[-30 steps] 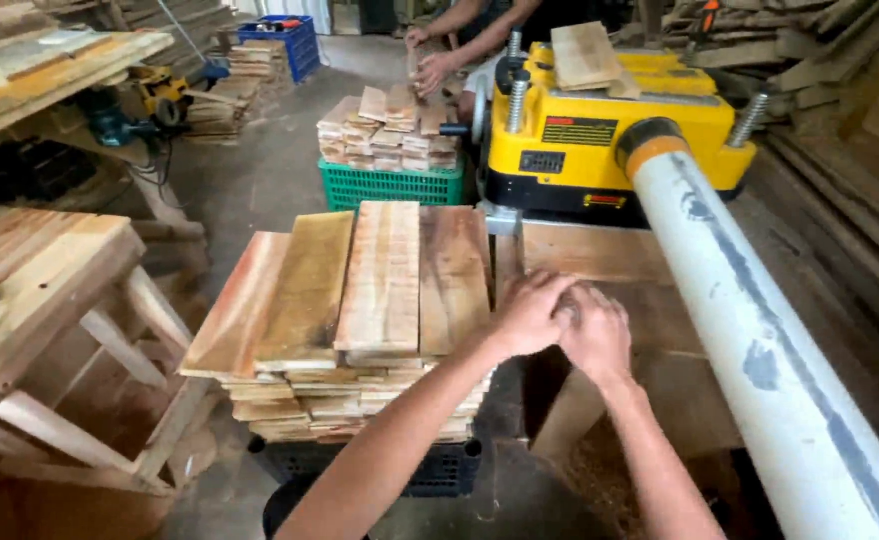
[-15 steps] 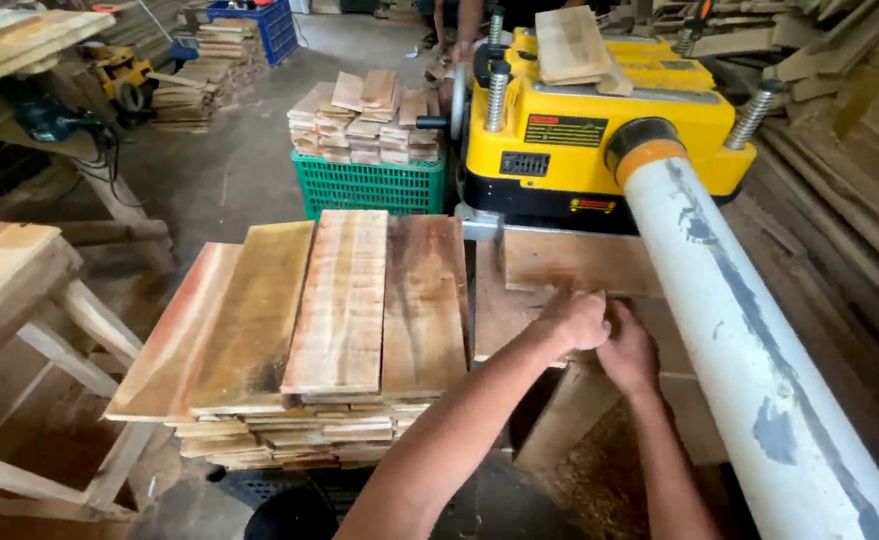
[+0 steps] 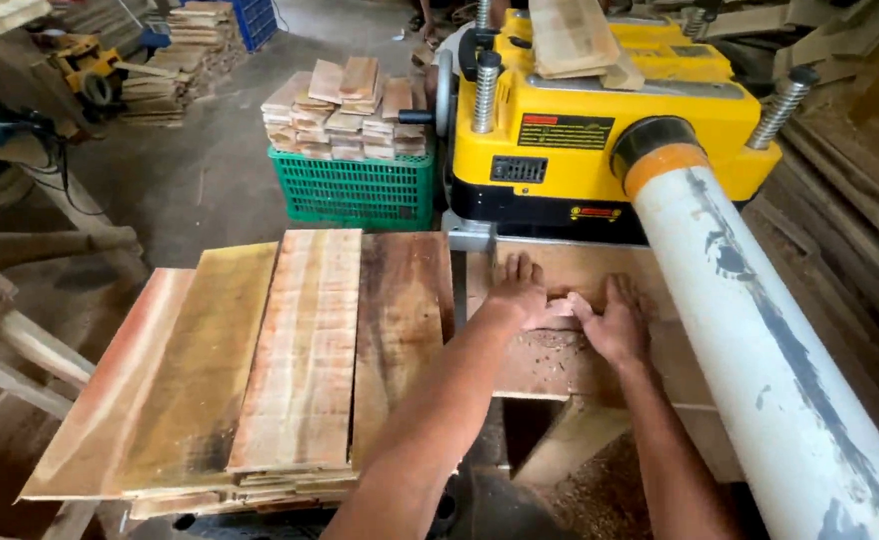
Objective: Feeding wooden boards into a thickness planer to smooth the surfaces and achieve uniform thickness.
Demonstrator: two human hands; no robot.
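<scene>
While both palms press flat on a wooden board [image 3: 560, 330], the left hand [image 3: 517, 293] and right hand [image 3: 615, 318] lie side by side, fingers spread and holding nothing. The board rests under them on the infeed table, its far end at the mouth of the yellow planer [image 3: 600, 130] just ahead. A stack of planks [image 3: 290, 370] sits left of the left hand; a white dust pipe [image 3: 760, 330] runs right of the right hand.

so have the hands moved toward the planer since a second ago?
Yes. Both the left hand and right hand lie flat on the board, closer to the yellow planer mouth than before.
</scene>
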